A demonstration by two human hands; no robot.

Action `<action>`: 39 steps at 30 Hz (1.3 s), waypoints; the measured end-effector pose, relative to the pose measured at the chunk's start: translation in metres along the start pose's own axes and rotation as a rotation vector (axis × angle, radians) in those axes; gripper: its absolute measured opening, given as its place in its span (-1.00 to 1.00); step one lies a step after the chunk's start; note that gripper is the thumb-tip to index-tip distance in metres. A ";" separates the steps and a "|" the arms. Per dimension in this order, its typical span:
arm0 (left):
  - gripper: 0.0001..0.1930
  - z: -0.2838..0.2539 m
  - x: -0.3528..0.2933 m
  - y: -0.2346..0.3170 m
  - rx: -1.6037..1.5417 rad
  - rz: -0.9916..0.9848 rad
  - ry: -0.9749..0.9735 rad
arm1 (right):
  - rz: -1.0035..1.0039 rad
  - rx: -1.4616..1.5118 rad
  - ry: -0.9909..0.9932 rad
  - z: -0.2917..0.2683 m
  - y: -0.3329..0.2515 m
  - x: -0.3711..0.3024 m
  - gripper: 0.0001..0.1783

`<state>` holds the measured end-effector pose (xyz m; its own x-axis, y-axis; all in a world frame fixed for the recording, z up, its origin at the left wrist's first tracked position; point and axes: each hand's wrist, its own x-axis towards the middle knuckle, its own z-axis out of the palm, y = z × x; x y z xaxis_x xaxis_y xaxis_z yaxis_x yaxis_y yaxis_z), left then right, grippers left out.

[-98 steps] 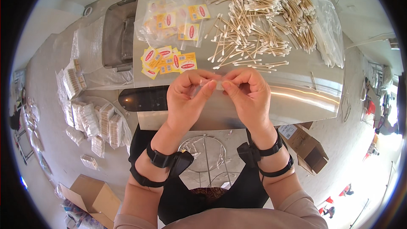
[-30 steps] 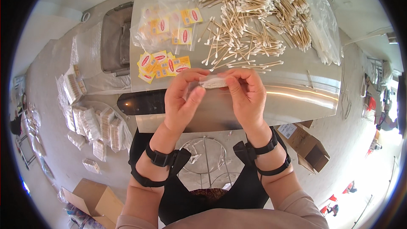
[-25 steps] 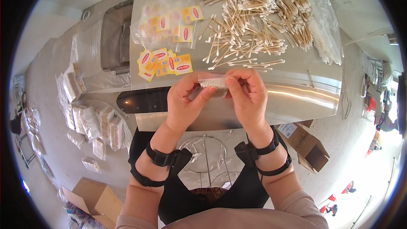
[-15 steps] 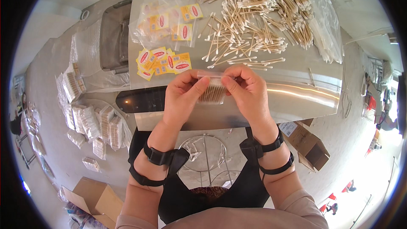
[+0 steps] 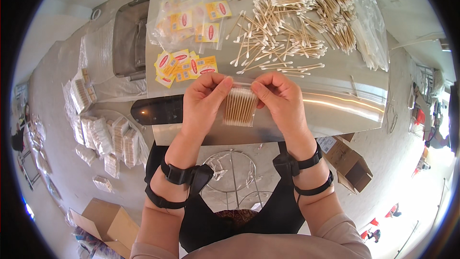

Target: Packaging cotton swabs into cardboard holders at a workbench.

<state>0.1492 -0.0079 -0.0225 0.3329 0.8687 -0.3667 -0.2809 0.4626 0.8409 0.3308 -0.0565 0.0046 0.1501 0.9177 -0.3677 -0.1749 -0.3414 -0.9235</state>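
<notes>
At the middle of the head view, a small clear bag [image 5: 239, 108] filled with a row of cotton swabs hangs between the two hands, its flat face toward the camera. White tips line its twelve-o'clock end, with the brown sticks running down toward six. The left hand [image 5: 203, 98] pinches the bag's eleven-o'clock corner between thumb and forefinger; the right hand [image 5: 280, 98] grips the one-o'clock corner in the same way. Both pinches are narrow, and the remaining fingers are curled in.

Taking the bag as the centre of the dial, a large loose heap of swabs [image 5: 297, 2] covers the metal table [image 5: 335, 88] at one o'clock, and a big clear plastic bag [image 5: 371, 43] lies beside it at two. One single swab [image 5: 353, 86] rests just above three o'clock. Yellow-and-white cards [image 5: 183, 67] overlap at ten o'clock, near the left hand; clear bags with cards inside [image 5: 209, 32] sit at eleven. A black rounded piece [image 5: 158, 111] juts out at nine.

On the floor, wrapped swab packs [image 5: 100, 132] cluster between eight and nine o'clock. Open cardboard boxes stand at four [image 5: 352, 165] and between seven and eight [image 5: 108, 225].
</notes>
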 end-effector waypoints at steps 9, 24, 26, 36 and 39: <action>-0.92 0.005 -0.002 0.003 0.098 0.034 -0.005 | -0.096 -0.130 -0.040 0.003 0.010 0.004 -0.91; -0.95 0.003 -0.002 0.005 0.043 0.039 -0.031 | -0.006 -0.016 -0.041 -0.005 0.000 0.004 -0.92; -0.94 -0.001 -0.001 0.006 0.030 0.024 -0.050 | 0.001 0.041 -0.041 -0.003 -0.002 0.004 -0.92; -0.92 0.000 0.001 0.014 0.187 -0.017 -0.201 | -0.024 0.024 -0.125 0.002 0.000 0.002 -0.93; -0.92 0.000 0.000 0.014 0.078 -0.065 -0.138 | -0.031 0.018 -0.100 -0.001 -0.002 0.001 -0.93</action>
<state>0.1457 -0.0016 -0.0104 0.4704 0.8023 -0.3676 -0.1858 0.4973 0.8475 0.3324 -0.0554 0.0055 0.0582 0.9437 -0.3257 -0.1895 -0.3099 -0.9317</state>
